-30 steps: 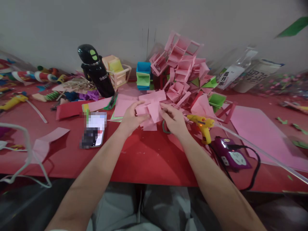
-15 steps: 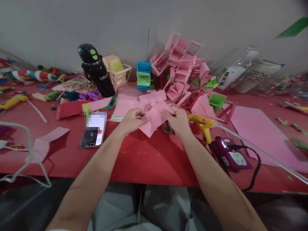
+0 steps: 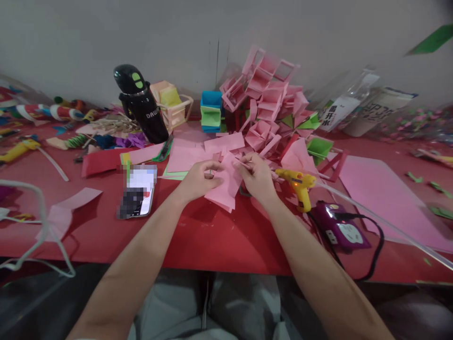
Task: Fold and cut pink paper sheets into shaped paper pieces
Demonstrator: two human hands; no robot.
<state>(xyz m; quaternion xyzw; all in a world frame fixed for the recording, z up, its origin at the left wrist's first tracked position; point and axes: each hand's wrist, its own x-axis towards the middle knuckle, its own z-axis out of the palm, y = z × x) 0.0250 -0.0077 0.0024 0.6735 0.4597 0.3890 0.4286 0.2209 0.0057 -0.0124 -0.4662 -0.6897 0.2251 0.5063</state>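
Observation:
My left hand (image 3: pixel 197 179) and my right hand (image 3: pixel 257 177) pinch the top edges of a folded pink paper piece (image 3: pixel 222 189) between them, just above the red table (image 3: pixel 212 236). The paper hangs down toward me in layered sheets. Fingers of both hands are curled closed on it. Behind the hands lie loose pink paper squares (image 3: pixel 187 156) and a tall heap of folded pink paper boxes (image 3: pixel 269 104).
A phone (image 3: pixel 138 191) lies left of my hands. A yellow glue gun (image 3: pixel 299 184) and a purple power strip (image 3: pixel 339 229) with black cord sit at the right. A black bottle (image 3: pixel 141 104), blue and green paper cubes (image 3: pixel 211 112), a large pink sheet (image 3: pixel 382 193) and craft scraps surround them.
The pink paper piece has been lifted from the pile and turned, and now hangs lower between my hands. Both hands drew slightly closer to me and together.

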